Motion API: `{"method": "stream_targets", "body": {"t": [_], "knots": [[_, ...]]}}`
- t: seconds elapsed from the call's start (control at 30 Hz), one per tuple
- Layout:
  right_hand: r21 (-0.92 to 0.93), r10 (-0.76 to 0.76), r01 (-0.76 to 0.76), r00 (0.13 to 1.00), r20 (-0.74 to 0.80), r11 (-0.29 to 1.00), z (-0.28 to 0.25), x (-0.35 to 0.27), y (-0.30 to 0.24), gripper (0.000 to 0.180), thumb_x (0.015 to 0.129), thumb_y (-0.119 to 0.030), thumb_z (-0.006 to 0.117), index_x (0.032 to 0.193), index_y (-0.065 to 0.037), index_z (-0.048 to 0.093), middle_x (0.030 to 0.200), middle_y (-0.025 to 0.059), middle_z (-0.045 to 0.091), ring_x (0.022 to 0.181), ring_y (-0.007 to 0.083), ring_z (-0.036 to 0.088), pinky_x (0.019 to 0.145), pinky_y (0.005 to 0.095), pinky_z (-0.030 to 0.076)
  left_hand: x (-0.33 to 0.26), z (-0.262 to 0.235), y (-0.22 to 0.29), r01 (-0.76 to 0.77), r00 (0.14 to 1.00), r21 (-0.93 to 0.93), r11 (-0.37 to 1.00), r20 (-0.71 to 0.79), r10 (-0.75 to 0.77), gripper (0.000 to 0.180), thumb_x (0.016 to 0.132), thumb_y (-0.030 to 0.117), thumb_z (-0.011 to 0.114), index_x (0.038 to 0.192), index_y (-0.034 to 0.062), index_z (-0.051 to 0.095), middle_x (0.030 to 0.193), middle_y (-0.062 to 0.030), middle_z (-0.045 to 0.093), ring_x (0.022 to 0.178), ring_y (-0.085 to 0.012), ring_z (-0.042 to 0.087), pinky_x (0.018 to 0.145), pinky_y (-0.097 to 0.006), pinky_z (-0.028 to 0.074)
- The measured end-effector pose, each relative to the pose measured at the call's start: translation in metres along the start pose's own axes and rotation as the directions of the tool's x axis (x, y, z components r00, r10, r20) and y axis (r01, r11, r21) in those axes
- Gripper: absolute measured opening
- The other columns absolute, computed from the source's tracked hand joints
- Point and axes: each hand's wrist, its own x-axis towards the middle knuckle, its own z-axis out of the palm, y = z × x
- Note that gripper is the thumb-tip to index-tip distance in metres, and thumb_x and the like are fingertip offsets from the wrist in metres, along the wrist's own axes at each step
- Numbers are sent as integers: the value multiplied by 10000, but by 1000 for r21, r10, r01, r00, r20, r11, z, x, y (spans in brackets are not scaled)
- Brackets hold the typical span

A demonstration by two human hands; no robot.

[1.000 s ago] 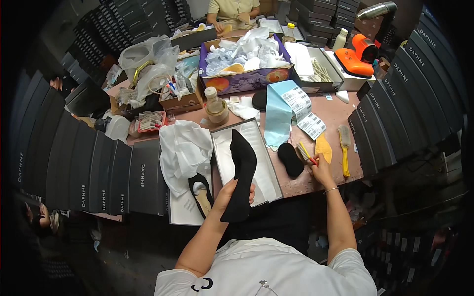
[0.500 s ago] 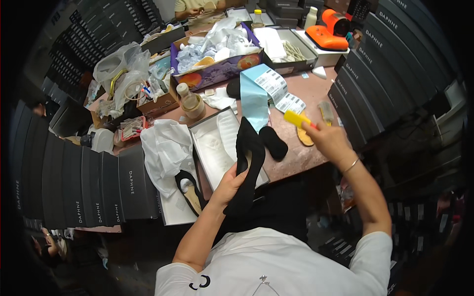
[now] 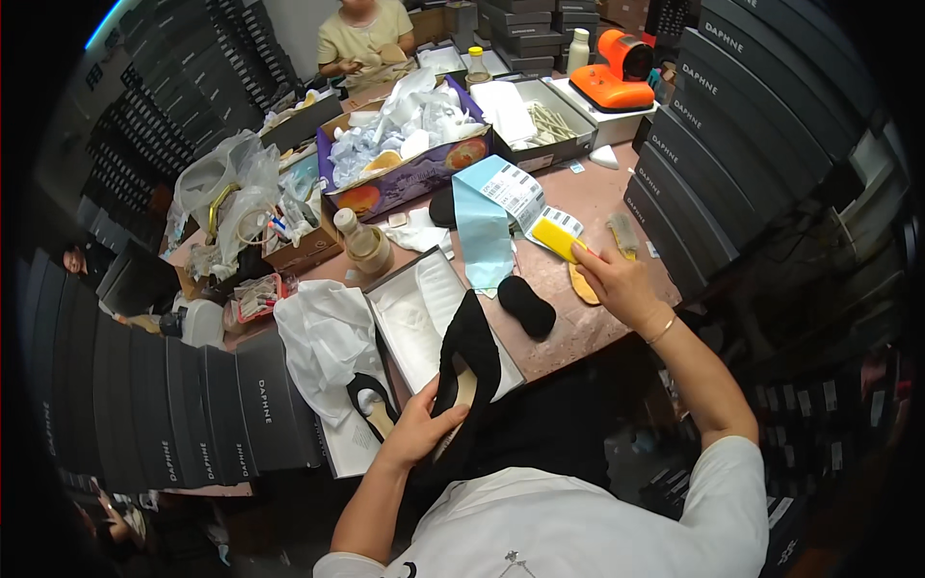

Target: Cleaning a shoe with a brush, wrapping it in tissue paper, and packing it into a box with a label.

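My left hand (image 3: 421, 431) grips a black pointed-toe shoe (image 3: 479, 358), toe up, in front of my body at the table's edge. Its beige lining shows. In my right hand (image 3: 621, 287) is a flat yellow block-shaped tool (image 3: 556, 238) with a bit of red by the fingers; its kind is unclear. The tool is held over the table, apart from the shoe. A black sole-shaped pad (image 3: 526, 308) lies between the two hands. Below the right hand rests a tan insole (image 3: 582, 286). Another black shoe (image 3: 374, 403) lies beside crumpled white paper (image 3: 330, 332).
An open shoebox part (image 3: 378, 291) lies behind the shoe. Beyond are a light-blue label strip (image 3: 479, 226), a glass bottle (image 3: 364, 247), a purple carton (image 3: 424, 171) and an orange device (image 3: 617, 87). Dark shoeboxes (image 3: 718, 164) rise at both sides. A person (image 3: 361, 43) sits across the table.
The shoe in my left hand has come lower and tilted, showing more of its inside. My right hand has shifted slightly left and down in the picture, still holding the yellow tool. The view has tilted.
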Motion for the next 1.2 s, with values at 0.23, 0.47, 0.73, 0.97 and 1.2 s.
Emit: {"method": "stream_targets", "body": {"t": [0.23,0.47,0.73,0.97,1.2], "knots": [[-59,92,-98,992,-88,993,10,24,11,272,852,-206,657,1119,-155,638,694,50,533,520,201,557,455,338,475,-5,5,12,-98,952,752,652,-121,282,758,863,247,660,1475,40,264,911,-313,641,879,-429,653,770,-407,506],[193,-260,262,965,-33,946,-14,18,-82,347,824,-185,684,1169,-187,653,619,29,402,466,147,485,398,297,391,-11,6,17,-36,897,899,436,-164,411,718,876,236,641,1464,35,282,778,-269,644,711,-422,650,629,-453,497],[879,559,-453,772,303,150,69,9,-24,602,873,-186,697,1381,10,440,1107,113,648,933,175,645,752,263,508,-9,3,24,-93,891,876,473,-139,433,670,875,222,642,1443,34,338,768,-257,641,708,-420,646,626,-449,489],[802,460,-383,670,583,-459,75,34,-80,309,895,-224,653,1106,-2,610,743,-31,580,509,4,446,413,165,300,-4,-11,8,-325,800,539,777,-281,530,712,919,415,604,1452,25,336,1008,-67,653,890,-121,575,761,-284,458],[813,326,-263,818,473,-519,90,26,-64,472,874,-366,632,1164,-6,539,781,-17,553,487,5,405,412,138,297,-11,0,-15,172,883,-782,599,392,259,887,902,684,387,1481,28,239,1408,-212,417,1218,-373,504,947,-500,483]]}}
